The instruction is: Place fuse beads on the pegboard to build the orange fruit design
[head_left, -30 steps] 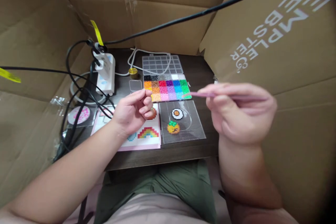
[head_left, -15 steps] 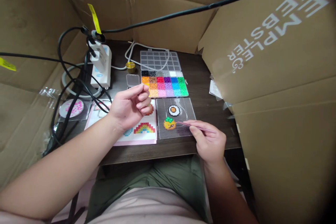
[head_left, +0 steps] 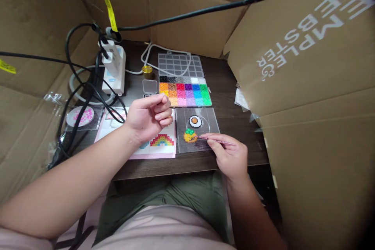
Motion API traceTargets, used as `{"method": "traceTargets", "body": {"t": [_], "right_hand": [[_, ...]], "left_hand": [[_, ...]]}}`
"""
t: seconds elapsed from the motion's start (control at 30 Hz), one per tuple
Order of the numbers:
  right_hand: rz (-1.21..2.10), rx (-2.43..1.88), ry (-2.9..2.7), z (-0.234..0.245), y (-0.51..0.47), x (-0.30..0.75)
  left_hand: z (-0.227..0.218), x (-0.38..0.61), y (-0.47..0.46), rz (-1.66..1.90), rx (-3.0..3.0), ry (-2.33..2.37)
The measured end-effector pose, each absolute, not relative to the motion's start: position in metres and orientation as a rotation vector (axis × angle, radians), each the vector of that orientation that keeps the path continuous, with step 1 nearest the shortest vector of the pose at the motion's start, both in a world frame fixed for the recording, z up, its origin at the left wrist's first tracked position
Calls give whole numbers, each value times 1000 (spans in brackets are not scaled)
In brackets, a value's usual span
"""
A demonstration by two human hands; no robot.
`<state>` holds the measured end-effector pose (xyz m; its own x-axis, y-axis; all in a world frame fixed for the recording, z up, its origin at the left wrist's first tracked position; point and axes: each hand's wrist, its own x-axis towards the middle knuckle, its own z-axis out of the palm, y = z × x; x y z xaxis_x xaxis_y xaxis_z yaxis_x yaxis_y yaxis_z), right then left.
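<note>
In my right hand [head_left: 233, 154] I grip pink tweezers [head_left: 218, 140], their tip at the right edge of an orange persimmon-like bead figure [head_left: 190, 136] with green leaves. That figure lies on a clear pegboard [head_left: 212, 121], just below a fried-egg bead figure [head_left: 195, 121] with a dark outline. My left hand [head_left: 149, 117] hovers over a pattern sheet [head_left: 162, 152] printed with a rainbow, its fingers curled and thumb against the forefinger. Whatever they might hold is hidden. Behind it stands a compartment box [head_left: 185, 91] of sorted coloured beads, lid folded back.
At left, black cables [head_left: 88, 82] tangle by a white power strip [head_left: 113, 74]. They pass over a white dish [head_left: 80, 116] of pink beads. A small gold cup [head_left: 147, 72] stands behind a little clear case [head_left: 149, 86]. Cardboard walls [head_left: 316, 144] enclose the table, and a thick cable [head_left: 216, 7] crosses above.
The view has shifted slightly. My right hand has edged left, with the tweezers still at the persimmon-like figure. My left hand keeps its curled pose over the sheet.
</note>
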<state>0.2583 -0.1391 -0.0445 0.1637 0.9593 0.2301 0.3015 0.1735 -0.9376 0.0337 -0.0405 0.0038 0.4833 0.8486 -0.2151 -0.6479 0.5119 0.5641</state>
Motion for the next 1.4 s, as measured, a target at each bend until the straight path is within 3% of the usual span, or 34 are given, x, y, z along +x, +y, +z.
{"method": "traceTargets", "body": {"t": [1.4], "right_hand": [[773,-1388,-1363,-44,-139,257]], "left_hand": [[8,34,-44,959,398,542]]}}
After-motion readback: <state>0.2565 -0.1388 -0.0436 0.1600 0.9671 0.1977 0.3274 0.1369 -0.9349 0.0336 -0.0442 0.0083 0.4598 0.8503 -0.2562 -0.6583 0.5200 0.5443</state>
